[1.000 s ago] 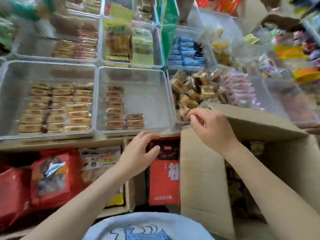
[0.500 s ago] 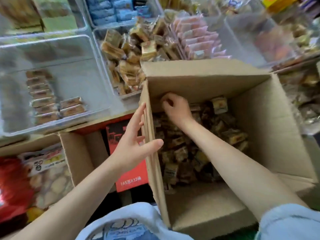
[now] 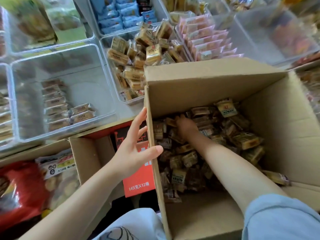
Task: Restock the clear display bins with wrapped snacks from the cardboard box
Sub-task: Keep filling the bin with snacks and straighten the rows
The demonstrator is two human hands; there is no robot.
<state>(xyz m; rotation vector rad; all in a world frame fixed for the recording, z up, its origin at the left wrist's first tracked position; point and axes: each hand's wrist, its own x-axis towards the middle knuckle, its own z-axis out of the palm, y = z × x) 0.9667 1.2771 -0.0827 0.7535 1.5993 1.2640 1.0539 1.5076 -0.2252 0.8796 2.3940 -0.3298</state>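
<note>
The open cardboard box (image 3: 207,78) fills the right half of the head view, its floor partly covered with brown and gold wrapped snacks (image 3: 245,142). My left hand (image 3: 133,146) clasps the box's left wall, thumb hooked over the rim and fingers flat on the outside. My right hand (image 3: 186,126) reaches deep into the box, its fingertips buried among the snacks near the far left corner. Beyond the box, a clear bin (image 3: 110,70) holds a loose heap of similar snacks (image 3: 152,51). Left of it, a mostly bare clear bin (image 3: 90,87) holds short rows of wrapped bars (image 3: 55,104).
More clear bins at the back hold pink packets (image 3: 207,42) and blue packets (image 3: 121,14). Below the shelf, a smaller cardboard box (image 3: 86,158) stands beside a red carton (image 3: 138,179). Red snack bags (image 3: 20,193) lie at the lower left.
The view swung from the bins to the box. My right hand went from the flap down into the snacks. My left hand moved onto the box's left wall.
</note>
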